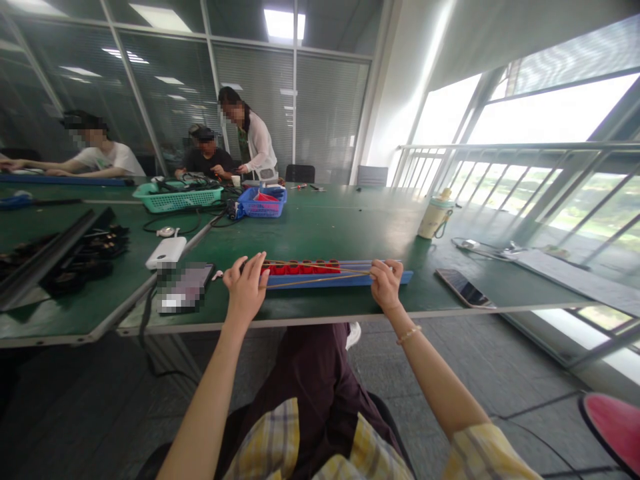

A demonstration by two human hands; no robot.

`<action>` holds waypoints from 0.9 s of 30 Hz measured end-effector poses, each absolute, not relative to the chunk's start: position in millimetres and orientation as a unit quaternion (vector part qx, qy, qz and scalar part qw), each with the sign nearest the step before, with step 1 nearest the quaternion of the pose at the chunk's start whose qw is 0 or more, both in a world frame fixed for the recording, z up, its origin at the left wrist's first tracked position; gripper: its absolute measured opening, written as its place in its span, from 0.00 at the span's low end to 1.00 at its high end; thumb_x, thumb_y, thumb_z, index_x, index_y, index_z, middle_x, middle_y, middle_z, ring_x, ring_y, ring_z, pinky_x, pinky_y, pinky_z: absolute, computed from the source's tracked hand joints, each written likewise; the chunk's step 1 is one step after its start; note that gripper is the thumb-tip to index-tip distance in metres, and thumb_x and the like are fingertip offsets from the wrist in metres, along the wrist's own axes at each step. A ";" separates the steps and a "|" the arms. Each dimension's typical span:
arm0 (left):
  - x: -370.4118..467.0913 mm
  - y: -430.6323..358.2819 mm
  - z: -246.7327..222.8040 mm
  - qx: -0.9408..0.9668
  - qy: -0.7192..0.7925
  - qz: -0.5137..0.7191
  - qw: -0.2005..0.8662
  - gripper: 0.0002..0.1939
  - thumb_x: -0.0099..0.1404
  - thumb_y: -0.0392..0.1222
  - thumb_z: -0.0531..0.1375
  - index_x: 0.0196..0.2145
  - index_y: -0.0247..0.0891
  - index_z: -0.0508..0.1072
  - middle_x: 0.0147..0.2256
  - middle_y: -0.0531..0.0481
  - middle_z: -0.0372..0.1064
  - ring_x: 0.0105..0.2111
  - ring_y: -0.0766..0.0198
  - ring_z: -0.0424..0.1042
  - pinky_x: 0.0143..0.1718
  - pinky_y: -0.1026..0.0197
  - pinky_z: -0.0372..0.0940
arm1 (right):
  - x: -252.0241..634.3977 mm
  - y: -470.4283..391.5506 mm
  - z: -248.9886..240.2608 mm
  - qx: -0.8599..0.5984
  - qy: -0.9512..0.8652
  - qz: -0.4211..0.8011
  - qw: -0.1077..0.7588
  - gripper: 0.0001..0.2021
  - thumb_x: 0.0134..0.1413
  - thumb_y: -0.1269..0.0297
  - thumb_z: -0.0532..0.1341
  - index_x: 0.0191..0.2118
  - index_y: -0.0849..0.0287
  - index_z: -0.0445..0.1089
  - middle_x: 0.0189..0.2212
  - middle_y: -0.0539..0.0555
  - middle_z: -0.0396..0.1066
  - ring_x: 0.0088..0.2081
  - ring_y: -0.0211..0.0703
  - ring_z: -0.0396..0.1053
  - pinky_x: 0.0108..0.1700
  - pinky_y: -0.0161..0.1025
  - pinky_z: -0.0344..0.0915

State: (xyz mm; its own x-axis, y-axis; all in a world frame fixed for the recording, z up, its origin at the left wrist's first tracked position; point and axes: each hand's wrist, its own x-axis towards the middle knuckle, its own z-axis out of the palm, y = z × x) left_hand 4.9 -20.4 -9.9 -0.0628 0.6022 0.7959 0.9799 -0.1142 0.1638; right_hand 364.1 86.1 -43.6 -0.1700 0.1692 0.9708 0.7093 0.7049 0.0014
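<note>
A long blue tray (335, 279) lies along the near part of the green table, with a row of red pieces (305, 268) in its left and middle part. Thin tan strands (320, 279) stretch over the tray between my hands. At the tray's left end rests my left hand (246, 283), its fingers together over the tray and strands; what lies under the fingertips is hidden. My right hand (387, 283) is closed near the right end, pinching the strands.
A phone (465, 289) and a bottle (436, 215) stand or lie to the right. On the left are another phone (187, 288), a white power bank (167, 253) and a green basket (179, 198). A blue basket (263, 206) sits farther back. Several people are across the table.
</note>
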 end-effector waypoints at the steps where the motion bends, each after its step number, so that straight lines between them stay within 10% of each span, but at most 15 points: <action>1: 4.9 -20.3 -10.1 -0.641 -0.618 -0.384 0.244 0.24 0.73 0.49 0.49 0.63 0.43 0.65 0.57 0.42 0.70 0.59 0.47 0.60 0.59 0.42 0.48 | 364.2 86.0 -43.2 -0.296 -0.728 -0.244 0.568 0.10 0.64 0.69 0.54 0.33 0.53 0.71 0.40 0.54 0.76 0.42 0.49 0.62 0.49 0.49 0.60; 27: 4.8 -31.4 -3.7 -0.691 -0.541 -0.397 0.269 0.12 0.69 0.51 0.58 0.37 0.45 0.78 0.44 0.47 0.74 0.51 0.53 0.61 0.54 0.50 0.54 | 359.6 88.5 -30.5 -0.349 -0.708 -0.172 0.589 0.11 0.64 0.69 0.53 0.33 0.54 0.71 0.31 0.53 0.73 0.37 0.46 0.63 0.44 0.44 0.62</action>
